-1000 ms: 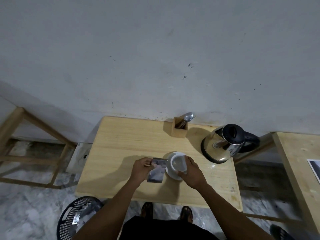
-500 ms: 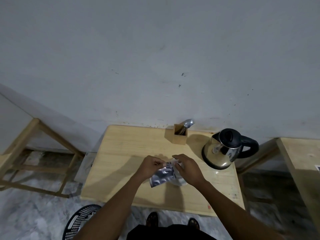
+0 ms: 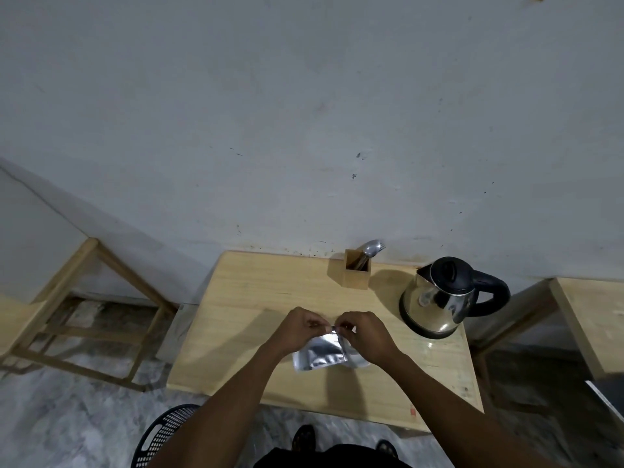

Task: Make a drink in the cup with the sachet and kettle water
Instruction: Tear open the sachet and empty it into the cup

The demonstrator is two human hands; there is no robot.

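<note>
Low in the frame's centre, over the bench (image 3: pixel 256 292), my left hand (image 3: pixel 297 329) and right hand (image 3: pixel 366 336) each close a pinching grip on the foil sachet (image 3: pixel 320 352) top edge, and I judge a hard tear could scatter powder past the mostly hidden cup (image 3: pixel 359 363).

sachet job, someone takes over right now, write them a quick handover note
Left hand and right hand: both pinch the top edge of the silver foil sachet, held above the pale wooden table.
White cup: mostly hidden behind the sachet and the right hand.
Steel kettle with black lid and handle: far right of the table, lid shut.
Spoon: in the wooden holder by the wall.
Done: sachet picked up.
Left: tear, empty into cup, pour water, probably stir.
</note>
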